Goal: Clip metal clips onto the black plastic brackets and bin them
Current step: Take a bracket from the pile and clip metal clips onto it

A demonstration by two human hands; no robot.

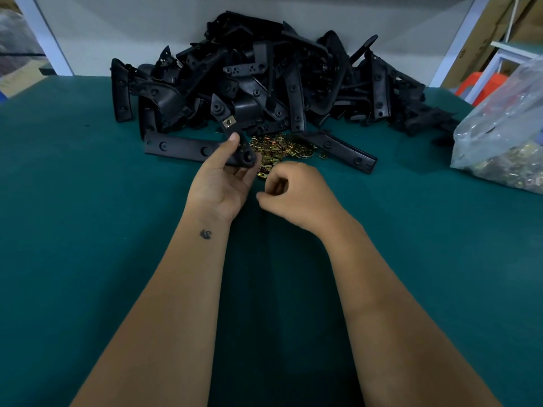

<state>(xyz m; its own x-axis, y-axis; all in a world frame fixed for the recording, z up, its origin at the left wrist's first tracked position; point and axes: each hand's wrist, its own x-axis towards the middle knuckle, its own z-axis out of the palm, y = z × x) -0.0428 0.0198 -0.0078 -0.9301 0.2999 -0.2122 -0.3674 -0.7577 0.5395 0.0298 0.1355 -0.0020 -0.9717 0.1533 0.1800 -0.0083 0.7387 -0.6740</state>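
Note:
My left hand holds a black plastic bracket upright by its lower end, thumb on its face. One brass-coloured metal clip sits on the bracket's upper part. My right hand is just right of it, fingers curled with the fingertips pinched together by the near edge of a loose pile of metal clips; whether a clip is between them is hidden. A big heap of black brackets lies behind, against the white back panel.
A clear plastic bag full of more metal clips lies at the right edge of the green table. Two long black brackets lie flat in front of the heap. Cardboard and a red stool stand beyond the table, right.

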